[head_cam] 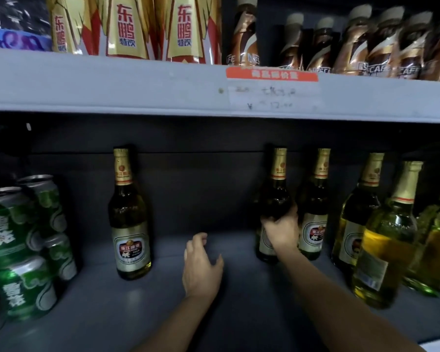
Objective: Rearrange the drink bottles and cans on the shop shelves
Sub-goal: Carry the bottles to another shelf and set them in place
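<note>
While green cans point(23, 240) sit stacked two high at the far left of the lower shelf point(163, 313), a lone beer bottle point(130, 219) stands upright just to their right, apart from them, its label facing out. Next comes a bare stretch of shelf, over which the left hand point(201, 265) hangs with fingers loosely curled and thumb out, holding nothing and touching no bottle. Right of it, the right hand point(281, 231) wraps around the body of a dark bottle point(274, 196), fingers curled over the upper edge of its label; this gripped bottle stands upright near the back of the shelf. Just beside it, almost touching, is a second bottle point(314, 214) of the same brand, also upright. Farther right stands a cluster of paler bottles: a gold-necked one point(356, 219), a front one point(384, 247) nearer the shelf edge with yellow liquid showing, and at the frame's edge a blurred greenish bottle point(434, 252). On the upper shelf point(112, 82), from left to right, are gold-and-red packs point(132, 26), then a row of brown coffee bottles point(353, 44). A price tag point(272, 88) with an orange header is stuck on that shelf's front lip, above the right hand.
</note>
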